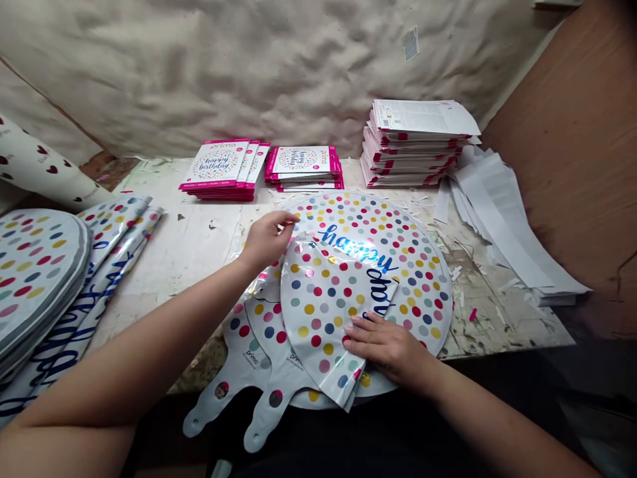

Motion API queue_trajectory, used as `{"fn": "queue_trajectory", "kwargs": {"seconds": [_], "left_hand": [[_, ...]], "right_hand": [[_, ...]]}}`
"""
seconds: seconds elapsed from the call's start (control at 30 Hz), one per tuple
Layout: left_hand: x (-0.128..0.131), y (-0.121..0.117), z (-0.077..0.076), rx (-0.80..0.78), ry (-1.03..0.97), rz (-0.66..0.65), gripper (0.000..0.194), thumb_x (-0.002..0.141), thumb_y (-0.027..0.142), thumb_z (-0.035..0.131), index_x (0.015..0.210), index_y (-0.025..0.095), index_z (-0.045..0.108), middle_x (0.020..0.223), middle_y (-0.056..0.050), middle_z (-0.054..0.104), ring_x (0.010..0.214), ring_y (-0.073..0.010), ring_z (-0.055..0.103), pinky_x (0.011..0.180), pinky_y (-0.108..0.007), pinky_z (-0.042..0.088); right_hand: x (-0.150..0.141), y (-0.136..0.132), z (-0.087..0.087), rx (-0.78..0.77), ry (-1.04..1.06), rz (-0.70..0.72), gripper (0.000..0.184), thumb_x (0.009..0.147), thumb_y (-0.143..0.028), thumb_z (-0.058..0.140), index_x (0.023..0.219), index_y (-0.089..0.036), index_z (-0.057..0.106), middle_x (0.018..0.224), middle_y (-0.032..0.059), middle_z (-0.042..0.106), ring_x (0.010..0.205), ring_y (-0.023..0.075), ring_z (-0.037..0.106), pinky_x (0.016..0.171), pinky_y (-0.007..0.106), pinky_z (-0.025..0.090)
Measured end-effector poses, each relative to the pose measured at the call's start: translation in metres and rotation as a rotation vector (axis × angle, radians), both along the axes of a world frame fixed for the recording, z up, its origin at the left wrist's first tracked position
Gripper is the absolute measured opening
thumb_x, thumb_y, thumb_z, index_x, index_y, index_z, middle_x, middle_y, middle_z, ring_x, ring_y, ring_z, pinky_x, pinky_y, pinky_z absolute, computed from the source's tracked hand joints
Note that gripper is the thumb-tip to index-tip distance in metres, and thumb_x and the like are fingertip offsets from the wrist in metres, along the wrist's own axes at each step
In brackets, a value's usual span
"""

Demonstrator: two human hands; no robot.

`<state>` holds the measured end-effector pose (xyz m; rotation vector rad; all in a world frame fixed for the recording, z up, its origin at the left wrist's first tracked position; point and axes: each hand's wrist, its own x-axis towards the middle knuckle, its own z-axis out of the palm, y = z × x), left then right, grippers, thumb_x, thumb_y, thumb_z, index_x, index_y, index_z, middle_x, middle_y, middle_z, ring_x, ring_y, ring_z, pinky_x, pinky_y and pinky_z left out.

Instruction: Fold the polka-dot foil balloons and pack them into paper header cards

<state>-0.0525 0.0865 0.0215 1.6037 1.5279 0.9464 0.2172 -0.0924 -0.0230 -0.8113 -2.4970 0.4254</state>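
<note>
White and scuffed, the worktable (204, 232) bears, at its near edge, a round dotted foil balloon (423, 285); over it lies one folded balloon (318, 299), long axis slanting from upper left to lower right; three stacks of packets (421, 153) stand behind (contents hidden); two necks (263, 418) point lower left; the right hand (393, 345) lies flat, fingers extended, on the folded balloon; the left hand's (271, 236) thumb and fingertips nearly meet by its upper edge, whether gripping foil I cannot tell.
</note>
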Motion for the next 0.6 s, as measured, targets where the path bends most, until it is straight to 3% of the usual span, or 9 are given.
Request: {"fn": "queue_trajectory", "kwargs": {"seconds": [0.1,0.17,0.23,0.4,0.6], "left_hand": [[-0.008,0.01,-0.008,0.125,0.298,-0.323,0.038,0.076,0.022,0.054,0.113,0.024,0.062,0.127,-0.005,0.056,0.12,-0.0249,0.048,0.103,-0.039,0.036],[-0.013,0.019,-0.011,0.086,0.332,-0.529,0.051,0.072,0.025,0.059,0.123,0.027,0.056,0.135,-0.003,0.049,0.126,-0.0252,0.042,0.105,-0.038,0.033],[-0.015,0.025,-0.01,0.008,0.288,-0.633,0.054,0.069,0.028,0.063,0.123,0.027,0.056,0.131,-0.002,0.053,0.122,-0.0253,0.047,0.103,-0.038,0.036],[-0.007,0.022,0.0,-0.145,0.034,-0.584,0.034,0.063,0.035,0.07,0.093,0.02,0.069,0.105,-0.006,0.067,0.1,-0.0255,0.061,0.092,-0.039,0.046],[-0.004,0.019,0.003,-0.332,-0.24,-0.505,0.029,0.063,0.035,0.072,0.087,0.019,0.069,0.098,-0.007,0.068,0.09,-0.0228,0.063,0.081,-0.036,0.051]], "right_hand": [[0.001,0.001,-0.002,-0.032,0.017,0.017,0.029,0.092,-0.017,0.044,0.114,-0.02,0.062,0.119,0.0045,0.062,0.119,0.0199,0.051,0.103,0.042,0.039],[0.003,0.001,-0.003,-0.057,0.028,0.028,0.029,0.092,-0.019,0.044,0.113,-0.02,0.063,0.119,0.0047,0.062,0.119,0.0193,0.051,0.104,0.041,0.038],[0.003,0.002,-0.003,-0.078,0.029,0.031,0.029,0.092,-0.02,0.044,0.114,-0.021,0.062,0.12,0.0049,0.062,0.12,0.0187,0.05,0.105,0.04,0.037],[0.003,0.002,0.0,-0.102,0.018,0.029,0.029,0.091,-0.018,0.045,0.114,-0.021,0.062,0.12,0.0056,0.062,0.122,0.0186,0.049,0.106,0.041,0.035],[0.002,0.002,0.0,-0.096,0.021,0.025,0.029,0.091,-0.018,0.046,0.115,-0.02,0.062,0.12,0.005,0.062,0.123,0.0185,0.047,0.107,0.04,0.035]]}}
